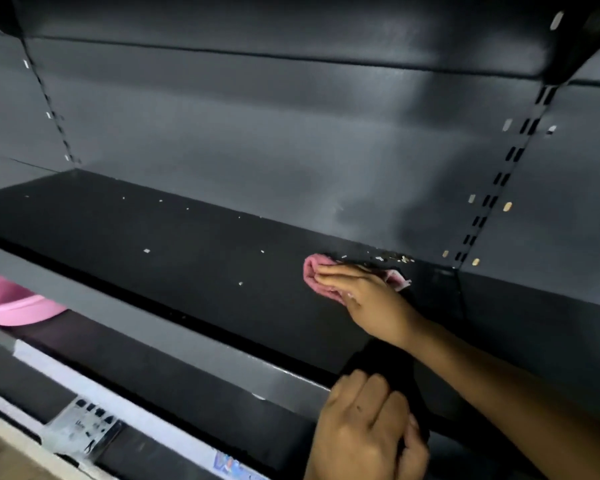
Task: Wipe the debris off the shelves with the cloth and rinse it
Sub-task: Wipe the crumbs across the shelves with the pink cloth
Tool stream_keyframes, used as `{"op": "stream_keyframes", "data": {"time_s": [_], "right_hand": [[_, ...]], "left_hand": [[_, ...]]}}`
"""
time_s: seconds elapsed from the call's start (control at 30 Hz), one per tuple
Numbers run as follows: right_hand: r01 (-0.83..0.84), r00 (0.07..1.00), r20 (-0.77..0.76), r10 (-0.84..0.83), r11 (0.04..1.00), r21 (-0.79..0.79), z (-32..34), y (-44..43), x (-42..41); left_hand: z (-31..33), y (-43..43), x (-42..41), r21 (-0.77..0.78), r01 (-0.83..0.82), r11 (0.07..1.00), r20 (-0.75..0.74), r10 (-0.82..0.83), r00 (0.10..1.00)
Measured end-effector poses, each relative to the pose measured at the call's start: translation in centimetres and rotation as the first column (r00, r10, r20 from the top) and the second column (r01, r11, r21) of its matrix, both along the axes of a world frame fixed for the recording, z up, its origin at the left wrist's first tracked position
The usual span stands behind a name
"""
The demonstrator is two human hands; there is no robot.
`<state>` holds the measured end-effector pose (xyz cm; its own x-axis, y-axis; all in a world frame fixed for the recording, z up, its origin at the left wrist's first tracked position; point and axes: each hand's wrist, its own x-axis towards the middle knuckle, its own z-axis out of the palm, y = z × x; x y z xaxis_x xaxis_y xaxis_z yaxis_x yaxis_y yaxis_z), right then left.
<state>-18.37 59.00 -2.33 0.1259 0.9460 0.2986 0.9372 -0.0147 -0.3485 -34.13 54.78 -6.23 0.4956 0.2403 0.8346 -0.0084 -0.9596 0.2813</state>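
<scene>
Dark shelf [187,237] running left to right across the view, long axis roughly parallel to the back panel [257,133], front edge nearer the camera. Slotted upright [499,188] at the right rear, marking the corner of the bay. Pink basin [11,303] partly visible at the lower left, below the shelf and well apart from both hands; judged the likely place for rinsing. Right hand [368,299] reaching in from the lower right, palm down, fingers flat and extended, pressing the pink cloth [321,277] onto the shelf close to the back panel. Left hand [364,424] lower and nearer the camera, fingers curled at the shelf's front edge; grasp on anything not determinable. Cloth bunched, lying mostly under and to the left of the right fingertips. Heaped debris [390,258] just behind and to the right of the cloth, along the seam with the back panel. Scattered specks [146,251] spread leftward, well apart from the cloth. Judgement: remaining work lies chiefly to the left along the shelf's long axis, right hand nearer; rinsing not yet due.
</scene>
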Motion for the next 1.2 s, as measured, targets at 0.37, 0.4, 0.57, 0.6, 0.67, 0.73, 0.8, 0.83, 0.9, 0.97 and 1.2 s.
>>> {"op": "stream_keyframes", "data": {"time_s": [0.37,0.4,0.57,0.6,0.67,0.73,0.8,0.83,0.9,0.97,1.2], "right_hand": [[0.537,0.837,-0.313,-0.448,0.784,0.312,5.1,1.7,-2.5],[0.627,0.770,-0.375,-0.517,0.723,0.290,5.8,1.4,-2.4],[0.858,0.511,-0.331,-0.793,0.494,0.141,4.3,-1.2,-0.1],[0.895,0.440,-0.234,-0.867,0.445,0.038,3.1,-1.7,0.5],[0.917,0.359,-0.026,-0.933,0.358,-0.177,0.7,-2.2,2.1],[0.908,0.376,0.032,-0.926,0.361,-0.213,0.1,-1.8,3.2],[0.892,0.395,-0.021,-0.918,0.389,-0.231,1.1,-0.7,3.3],[0.892,0.394,-0.040,-0.918,0.393,-0.224,1.4,0.0,3.1],[0.905,0.390,-0.035,-0.920,0.390,-0.169,1.0,1.2,2.4],[0.910,0.389,-0.034,-0.920,0.390,-0.141,0.8,2.4,1.6],[0.748,0.630,-0.142,-0.763,0.646,-0.153,2.4,5.6,-1.1]], "left_hand": [[2.1,9.3,-0.8,0.142,0.263,0.954,-0.291,-0.214,0.933],[2.8,10.6,-1.5,0.097,0.266,0.959,-0.296,-0.227,0.928],[3.5,13.8,-2.6,0.007,0.202,0.979,-0.392,-0.183,0.902],[3.3,13.7,-2.6,0.007,0.200,0.980,-0.414,-0.179,0.892],[3.1,13.5,-2.5,-0.018,0.188,0.982,-0.443,-0.177,0.879],[3.2,13.6,-2.6,-0.068,0.184,0.981,-0.437,-0.195,0.878],[3.2,13.7,-2.5,-0.085,0.194,0.977,-0.440,-0.211,0.873],[3.1,13.7,-2.6,-0.086,0.199,0.976,-0.443,-0.217,0.870],[3.1,13.7,-2.7,-0.091,0.207,0.974,-0.440,-0.226,0.869],[3.3,13.6,-2.8,-0.095,0.214,0.972,-0.448,-0.234,0.863],[3.2,13.6,-2.7,-0.034,0.218,0.975,-0.456,-0.210,0.865]]}}
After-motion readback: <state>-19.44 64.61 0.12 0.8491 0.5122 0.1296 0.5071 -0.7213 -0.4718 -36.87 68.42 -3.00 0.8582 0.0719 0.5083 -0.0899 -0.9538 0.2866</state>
